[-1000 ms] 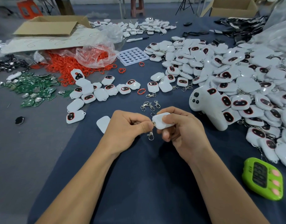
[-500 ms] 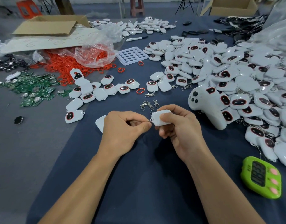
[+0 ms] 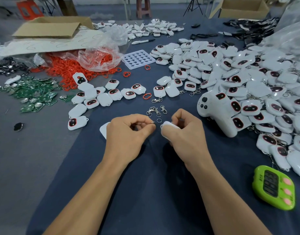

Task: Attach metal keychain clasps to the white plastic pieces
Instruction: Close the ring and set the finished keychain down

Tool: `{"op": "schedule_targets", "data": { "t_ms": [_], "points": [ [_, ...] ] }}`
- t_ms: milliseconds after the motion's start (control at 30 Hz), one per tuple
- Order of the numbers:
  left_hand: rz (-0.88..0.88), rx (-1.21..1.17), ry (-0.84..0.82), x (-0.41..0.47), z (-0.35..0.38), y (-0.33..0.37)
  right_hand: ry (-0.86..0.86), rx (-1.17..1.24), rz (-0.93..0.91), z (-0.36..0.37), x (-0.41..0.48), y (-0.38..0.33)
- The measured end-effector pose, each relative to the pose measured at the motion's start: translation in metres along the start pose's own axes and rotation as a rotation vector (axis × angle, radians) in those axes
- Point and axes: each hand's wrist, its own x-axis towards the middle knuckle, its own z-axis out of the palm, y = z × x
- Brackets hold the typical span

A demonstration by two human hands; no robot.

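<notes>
while the left hand pinches a small metal clasp ring between thumb and forefinger, the right hand has its fingers curled round a white plastic piece, which pokes out on the thumb side, just beside the ring with a small gap between them (the rest of the clasp is hidden in the fist). a few loose clasps lie on the dark blue cloth just past both hands, and a green timer sits well off to the right

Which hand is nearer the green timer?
Right. The right hand, gripping a white plastic piece, is up-left of the green timer; the left hand, pinching a metal clasp, sits farther left.
</notes>
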Motion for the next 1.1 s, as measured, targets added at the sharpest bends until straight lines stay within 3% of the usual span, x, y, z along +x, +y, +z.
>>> {"op": "schedule_targets", "data": {
  "t_ms": [167,333,800,933,1100],
  "points": [
    [-0.015,-0.080,-0.115,0.001,-0.002,0.000,-0.056,-0.051,-0.096,0.005,-0.007,-0.004],
    [-0.026,-0.151,-0.164,0.000,-0.004,0.001,0.003,-0.086,-0.219,0.003,-0.006,-0.004],
    [-0.024,-0.074,-0.167,-0.001,-0.004,0.003,-0.004,-0.107,-0.146,0.001,-0.005,-0.002],
    [0.021,0.024,-0.083,-0.004,-0.001,0.001,0.014,-0.243,-0.177,0.003,-0.004,0.002],
    [0.003,0.108,-0.110,-0.002,0.001,-0.001,0.082,-0.488,-0.320,0.008,-0.005,0.006]
  ]
}}
